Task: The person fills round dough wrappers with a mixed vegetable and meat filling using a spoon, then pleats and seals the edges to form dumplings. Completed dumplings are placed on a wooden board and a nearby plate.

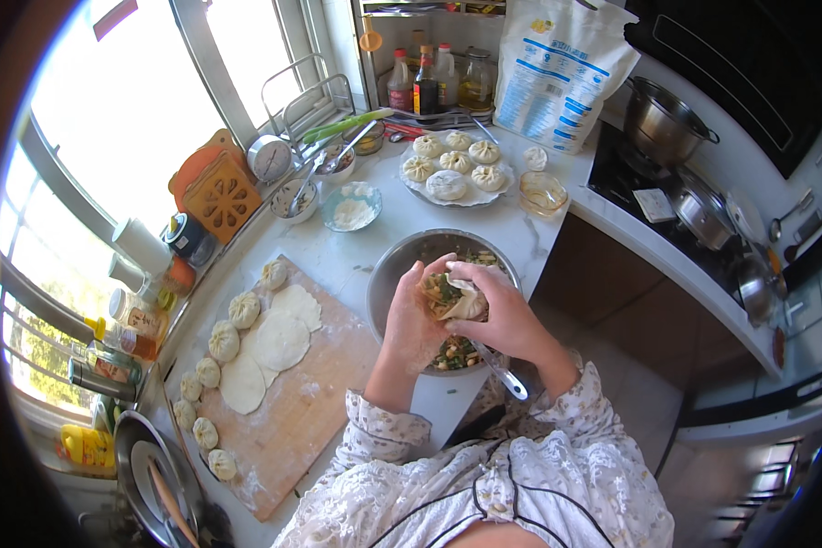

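Note:
Cupped between both hands is a partly pleated bun (pixel 467 306), its green and orange vegetable filling still showing on the left side. My left hand (pixel 411 318) supports it from the left. The fingers of my right hand (pixel 500 305) curl over its right edge and grip the dough. Directly below is a steel mixing bowl (pixel 388 264) of chopped filling (pixel 455 353), with a spoon handle (pixel 510 380) leaning out over its near rim. To the left, flattened dough wrappers (pixel 281 339) overlap on a floured wooden board (pixel 315 425).
Several pleated buns (pixel 224 340) line the board's left edge; more sit on a lined plate (pixel 452 202) at the back. A flour bowl (pixel 351 207) and a glass bowl (pixel 542 194) stand beyond the mixing bowl. A flour bag (pixel 558 75) and stove (pixel 630 171) are at right.

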Demonstrator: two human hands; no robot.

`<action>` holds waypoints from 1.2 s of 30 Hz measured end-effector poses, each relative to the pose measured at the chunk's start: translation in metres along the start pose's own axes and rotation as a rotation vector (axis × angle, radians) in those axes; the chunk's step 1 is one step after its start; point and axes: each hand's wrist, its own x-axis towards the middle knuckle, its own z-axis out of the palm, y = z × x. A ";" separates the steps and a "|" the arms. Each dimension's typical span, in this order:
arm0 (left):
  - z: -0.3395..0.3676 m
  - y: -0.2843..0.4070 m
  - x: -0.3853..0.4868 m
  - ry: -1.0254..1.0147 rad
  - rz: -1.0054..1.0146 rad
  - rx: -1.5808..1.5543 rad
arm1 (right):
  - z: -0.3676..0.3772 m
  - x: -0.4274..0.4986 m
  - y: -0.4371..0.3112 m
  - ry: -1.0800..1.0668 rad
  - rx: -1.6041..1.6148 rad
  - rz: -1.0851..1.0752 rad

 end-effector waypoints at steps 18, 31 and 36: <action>0.006 -0.003 0.000 0.066 0.083 -0.015 | 0.021 -0.002 -0.006 0.359 0.079 0.065; 0.007 -0.008 0.000 0.181 0.127 0.154 | 0.022 0.001 0.002 0.350 0.015 0.029; 0.008 -0.008 -0.001 0.194 0.130 0.157 | 0.023 0.002 0.000 0.347 0.084 0.093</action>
